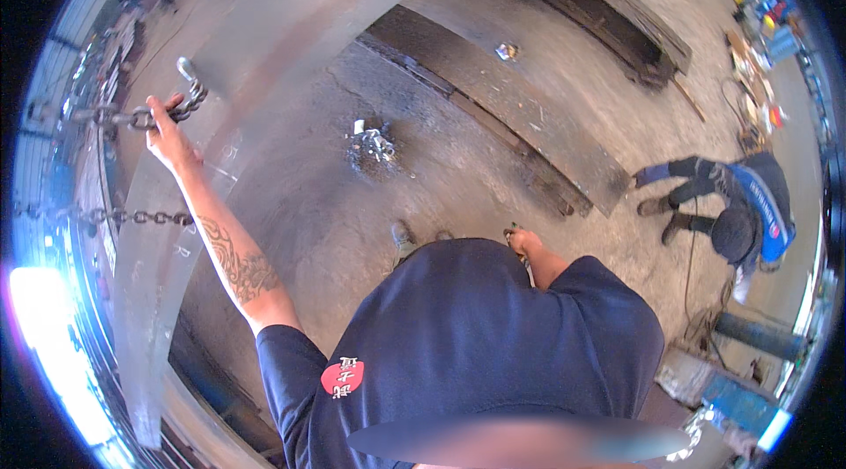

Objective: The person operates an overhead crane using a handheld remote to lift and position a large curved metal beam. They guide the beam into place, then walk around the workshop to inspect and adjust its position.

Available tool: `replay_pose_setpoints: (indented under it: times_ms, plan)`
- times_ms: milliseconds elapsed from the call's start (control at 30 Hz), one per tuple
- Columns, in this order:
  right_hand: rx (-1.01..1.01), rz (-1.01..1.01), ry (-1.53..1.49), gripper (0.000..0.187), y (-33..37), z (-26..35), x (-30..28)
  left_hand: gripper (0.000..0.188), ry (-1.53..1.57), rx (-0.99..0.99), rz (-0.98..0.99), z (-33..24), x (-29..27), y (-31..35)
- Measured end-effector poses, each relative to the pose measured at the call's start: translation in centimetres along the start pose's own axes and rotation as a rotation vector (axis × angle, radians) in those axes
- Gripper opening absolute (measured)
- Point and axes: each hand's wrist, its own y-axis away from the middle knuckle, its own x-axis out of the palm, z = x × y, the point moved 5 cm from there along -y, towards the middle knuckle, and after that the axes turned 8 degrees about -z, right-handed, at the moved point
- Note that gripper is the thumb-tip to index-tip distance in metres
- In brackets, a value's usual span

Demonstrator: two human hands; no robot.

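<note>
My left hand (170, 141), arm stretched out to the left, is closed on a heavy chain (141, 118). The end of that chain passes over my fingers toward a pale metal hook (186, 70). Behind it is a large grey steel plate (189, 174), long and curved by the lens, with chalk marks on its face. A second chain (132, 217) runs to the plate below my left hand. My right hand (527, 244) is close to my body, fingers curled round something small and dark that I cannot make out.
Long steel beams (502, 108) and another dark beam (590, 7) lie on the concrete floor ahead. Metal scraps (374, 147) sit in a small heap nearby. At the right a person (749, 209) in dark and blue clothes bends near a beam's end, beside a cable (692, 262).
</note>
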Motion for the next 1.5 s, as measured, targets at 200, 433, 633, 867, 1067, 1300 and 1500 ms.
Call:
replay_pose_setpoints:
  times_ms: [200,433,633,867,1067,1300,1500]
  plan:
    - [0.056,-0.108,-0.016,0.047,-6.4,0.3,-0.5,0.042,0.079,0.029,0.129,-3.0,5.7,0.2]
    - [-0.07,-0.249,-0.156,0.055,-7.4,5.4,-2.5,0.034,0.04,0.102,-0.051,-1.0,3.8,-2.0]
    - [-0.125,0.049,0.018,0.05,-5.1,7.5,-1.4,0.03,0.007,0.157,-0.078,0.1,-1.7,-2.4]
    - [-0.042,-0.023,0.023,0.059,-11.0,8.0,3.2,0.026,0.13,0.162,0.013,2.1,4.1,-3.1]
    - [-0.009,-0.17,-0.121,0.057,-13.2,12.8,1.6,0.042,0.062,0.043,-0.144,-0.1,5.6,-2.3]
    - [0.0,-0.166,-0.094,0.058,-14.2,20.1,-1.1,0.032,0.142,0.146,-0.22,3.9,1.5,-5.9]
    - [0.05,-0.206,-0.095,0.049,-17.7,23.1,-0.1,0.028,0.229,0.11,-0.116,7.0,4.3,-6.7]
